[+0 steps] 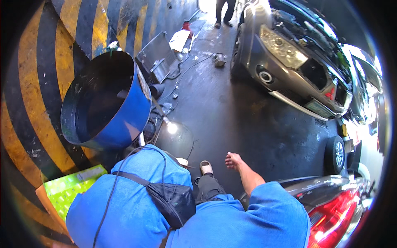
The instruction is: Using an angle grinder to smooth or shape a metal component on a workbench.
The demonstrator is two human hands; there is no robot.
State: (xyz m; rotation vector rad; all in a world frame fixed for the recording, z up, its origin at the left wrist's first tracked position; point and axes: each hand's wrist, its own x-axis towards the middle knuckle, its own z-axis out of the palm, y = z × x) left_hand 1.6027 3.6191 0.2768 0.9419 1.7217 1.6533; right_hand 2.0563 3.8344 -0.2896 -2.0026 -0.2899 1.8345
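Note:
My right hand (234, 160) hangs over the dark floor, its fingers loosely curled and apart, with nothing in it. The forearm is bare below a blue sleeve. Just left of that hand my foot in a light shoe (206, 167) shows on the floor. My left arm is bent low at the left; only a sliver of skin appears at the bottom edge, and the left hand itself is out of the picture. Across my front sits a black mesh pouch (171, 202) on a strap, with a thin dark cable looping over the blue shirt.
A large blue drum (120, 128) stands left by a lit lamp (171, 127) and a green box (76, 186). Cables trail across the floor. A car with its bonnet up (285, 62) stands ahead right; a red tail light (335, 217) is close right. A person's legs (224, 12) are far ahead.

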